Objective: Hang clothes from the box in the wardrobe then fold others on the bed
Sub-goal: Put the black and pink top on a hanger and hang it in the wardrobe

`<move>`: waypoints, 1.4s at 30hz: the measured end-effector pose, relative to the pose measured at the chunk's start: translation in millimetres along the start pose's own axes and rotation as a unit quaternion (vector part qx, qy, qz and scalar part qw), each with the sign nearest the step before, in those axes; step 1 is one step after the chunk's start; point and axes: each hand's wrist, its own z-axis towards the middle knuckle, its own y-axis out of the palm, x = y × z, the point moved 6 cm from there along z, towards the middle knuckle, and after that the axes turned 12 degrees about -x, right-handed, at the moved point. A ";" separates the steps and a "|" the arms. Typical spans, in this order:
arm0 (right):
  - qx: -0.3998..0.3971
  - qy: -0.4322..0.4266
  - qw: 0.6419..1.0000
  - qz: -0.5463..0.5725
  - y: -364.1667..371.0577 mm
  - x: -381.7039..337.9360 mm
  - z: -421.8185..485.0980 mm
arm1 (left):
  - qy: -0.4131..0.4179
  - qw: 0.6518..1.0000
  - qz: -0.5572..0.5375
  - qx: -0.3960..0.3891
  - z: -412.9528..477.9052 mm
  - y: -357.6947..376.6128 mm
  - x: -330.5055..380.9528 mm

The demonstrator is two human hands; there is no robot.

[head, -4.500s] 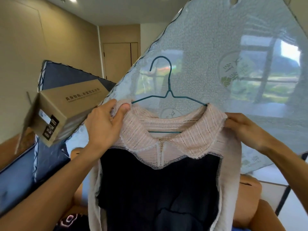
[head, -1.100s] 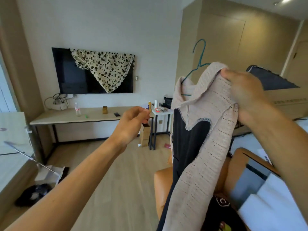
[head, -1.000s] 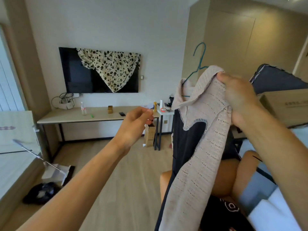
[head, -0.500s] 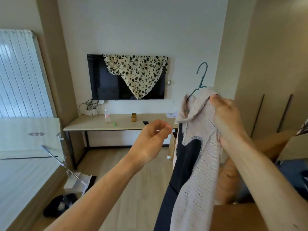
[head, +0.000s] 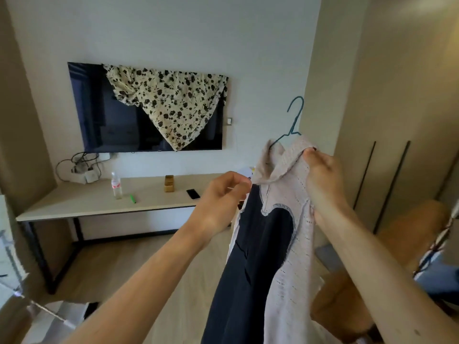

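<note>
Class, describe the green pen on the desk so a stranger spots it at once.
Find the wall television draped with flowered cloth. On the long desk below, look just right of the clear bottle. The pen lies flat, the only bright green thing there.

The hanger shows only its hook and a bit of wire. The rest is hidden inside the dress, whose hem runs off the near edge. A flowered cloth covers the top and right of the television. Whether the left hand pinches anything is too small to tell.
</note>
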 end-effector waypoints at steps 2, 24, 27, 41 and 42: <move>0.029 0.010 0.999 -0.009 16.7 19.4 29.1 | 0.002 1.000 -0.007 -0.019 37.2 -18.7 -18.6; 0.177 -0.023 0.982 -0.069 39.2 202.8 352.0 | 0.035 0.979 -0.039 -0.195 460.4 1.5 -166.8; 0.193 -0.020 0.976 -0.098 19.2 226.9 411.6 | 0.042 0.976 -0.046 -0.208 541.5 25.4 -180.5; 0.303 -0.012 0.934 -0.190 -84.7 336.0 616.7 | 0.075 0.929 -0.100 -0.348 820.7 153.8 -253.6; 0.312 -0.016 0.930 -0.192 -92.2 345.2 634.1 | 0.083 0.922 -0.104 -0.363 844.4 164.3 -256.1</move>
